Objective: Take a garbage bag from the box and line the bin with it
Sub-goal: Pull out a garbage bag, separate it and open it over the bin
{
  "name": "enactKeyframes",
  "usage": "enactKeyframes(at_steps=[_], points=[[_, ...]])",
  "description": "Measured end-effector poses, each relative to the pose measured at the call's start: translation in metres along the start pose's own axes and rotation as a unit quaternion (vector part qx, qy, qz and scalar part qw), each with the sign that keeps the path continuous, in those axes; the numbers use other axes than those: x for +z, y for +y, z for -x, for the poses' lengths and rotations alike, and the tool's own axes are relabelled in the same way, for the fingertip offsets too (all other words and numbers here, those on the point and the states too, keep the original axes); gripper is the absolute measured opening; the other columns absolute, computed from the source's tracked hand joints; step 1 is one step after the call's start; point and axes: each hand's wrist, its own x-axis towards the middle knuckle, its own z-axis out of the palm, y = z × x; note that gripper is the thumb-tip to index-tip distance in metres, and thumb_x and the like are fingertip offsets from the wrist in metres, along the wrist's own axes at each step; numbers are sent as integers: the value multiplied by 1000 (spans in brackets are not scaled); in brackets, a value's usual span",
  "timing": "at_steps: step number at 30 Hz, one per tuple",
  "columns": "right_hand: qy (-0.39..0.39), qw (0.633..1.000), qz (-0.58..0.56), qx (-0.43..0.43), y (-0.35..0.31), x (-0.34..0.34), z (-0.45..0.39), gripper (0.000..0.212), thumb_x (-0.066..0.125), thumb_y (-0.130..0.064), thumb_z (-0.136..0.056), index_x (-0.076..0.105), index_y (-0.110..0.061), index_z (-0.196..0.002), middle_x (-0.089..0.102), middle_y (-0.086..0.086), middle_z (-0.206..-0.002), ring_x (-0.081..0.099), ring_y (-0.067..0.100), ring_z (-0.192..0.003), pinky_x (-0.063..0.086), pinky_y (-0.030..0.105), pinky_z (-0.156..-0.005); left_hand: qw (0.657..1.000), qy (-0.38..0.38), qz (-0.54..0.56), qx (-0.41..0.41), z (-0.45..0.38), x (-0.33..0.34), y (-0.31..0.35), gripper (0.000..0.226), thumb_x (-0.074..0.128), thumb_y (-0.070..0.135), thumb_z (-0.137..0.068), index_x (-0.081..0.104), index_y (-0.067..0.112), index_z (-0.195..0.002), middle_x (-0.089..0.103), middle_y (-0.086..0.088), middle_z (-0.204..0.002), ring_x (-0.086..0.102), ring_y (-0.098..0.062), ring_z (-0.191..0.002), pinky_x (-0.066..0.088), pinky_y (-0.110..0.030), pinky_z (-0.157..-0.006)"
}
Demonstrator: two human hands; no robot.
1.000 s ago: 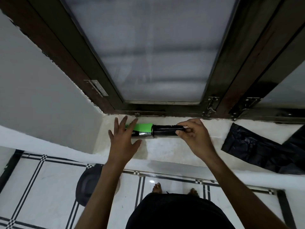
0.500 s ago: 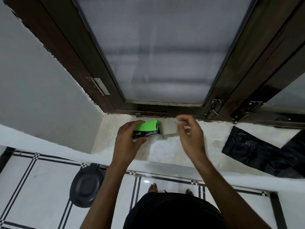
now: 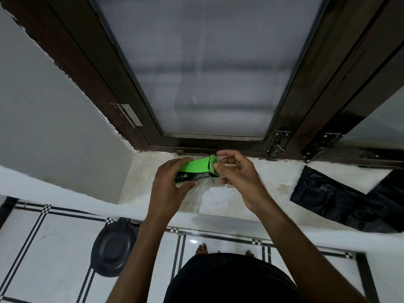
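A green and black garbage-bag box (image 3: 195, 169) is held just above the white window ledge (image 3: 220, 197). My left hand (image 3: 168, 189) grips the box's left end. My right hand (image 3: 237, 176) pinches the green end flap (image 3: 213, 162) at the box's right end, thumb and forefinger on it. A loose black garbage bag (image 3: 341, 200) lies spread on the ledge to the right, apart from both hands. A dark bin with its lid (image 3: 113, 247) stands on the tiled floor below the ledge, left of my left arm.
A frosted window in a dark wooden frame (image 3: 290, 119) rises right behind the ledge, with metal latches (image 3: 278, 144) at its lower right. A grey wall (image 3: 54, 110) closes the left side. My bare feet (image 3: 202, 249) stand on the white tiled floor.
The black roll that my right hand held at the box's end is out of sight. My left hand has closed around the box, and my right hand now pinches the end flap.
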Motion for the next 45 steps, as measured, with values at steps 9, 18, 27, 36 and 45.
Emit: enactKeyframes(at_steps=[9, 18, 27, 36, 45], points=[[-14, 1000, 2, 16, -2, 3, -3, 15, 70, -11, -88, 63, -8, -102, 66, 8, -109, 68, 13, -90, 61, 45, -76, 1000, -2, -7, 6, 6, -2, 2, 54, 82, 26, -79, 61, 24, -129, 63, 5, -127, 52, -14, -115, 42, -24, -95], [-27, 999, -11, 29, 3, 4, -1, 26, 72, -3, -84, 60, -9, -106, 64, 7, -109, 69, 15, -89, 62, 39, -76, 999, -6, -33, 14, 8, -4, 0, 55, 83, 25, -78, 62, 24, -129, 63, 2, -127, 51, -16, -118, 37, -20, -95], [-16, 993, 120, 6, 18, 23, -10, 38, 72, 1, -80, 58, -19, -108, 60, 3, -99, 57, 13, -79, 49, 20, -60, 995, -33, -93, 33, -2, -10, -4, 59, 87, 18, -72, 65, 21, -127, 65, -2, -126, 53, -25, -119, 40, -27, -97], [16, 986, 165, -21, 2, -12, 16, 15, 64, -18, -93, 67, -25, -106, 70, -7, -101, 65, 13, -92, 50, 21, -73, 976, -65, -210, -16, -12, -28, -45, 72, 89, 24, -67, 61, 21, -133, 62, -12, -128, 52, -40, -125, 42, -50, -105], [293, 935, 147, -138, -40, -148, 81, 15, 59, -7, -93, 70, -16, -97, 73, 2, -89, 66, 9, -73, 52, 19, -69, 985, -92, -2, 148, -6, 31, 82, 14, 65, 23, -94, 72, 22, -106, 70, 8, -106, 63, -11, -98, 52, -36, -86]])
